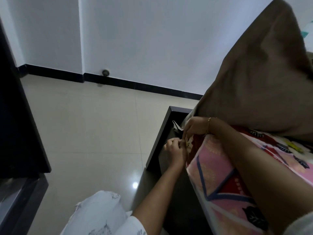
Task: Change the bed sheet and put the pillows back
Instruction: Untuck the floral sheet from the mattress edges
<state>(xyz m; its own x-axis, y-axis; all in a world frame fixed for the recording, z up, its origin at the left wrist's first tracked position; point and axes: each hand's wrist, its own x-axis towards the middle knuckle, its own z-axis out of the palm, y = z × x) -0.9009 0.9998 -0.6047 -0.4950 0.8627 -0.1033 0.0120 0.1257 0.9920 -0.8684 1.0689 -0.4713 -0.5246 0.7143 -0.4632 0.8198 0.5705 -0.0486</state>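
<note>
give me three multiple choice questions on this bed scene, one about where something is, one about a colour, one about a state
1. Where are both hands working?
A. at the corner of the mattress by the dark bed frame
B. on the floor tiles
C. on the wall

2. What colour is the large cloth raised at the upper right?
A. bright blue
B. brown
C. green

3. What is the state of the patterned sheet at the corner?
A. folded on the floor
B. rolled into a ball
C. pinched by both hands

Answers:
1 A: the left hand and right hand meet at the mattress corner beside the bed frame.
2 B: the brown cloth rises above the bed.
3 C: fingers of both hands close on the edge of the patterned sheet.
</note>
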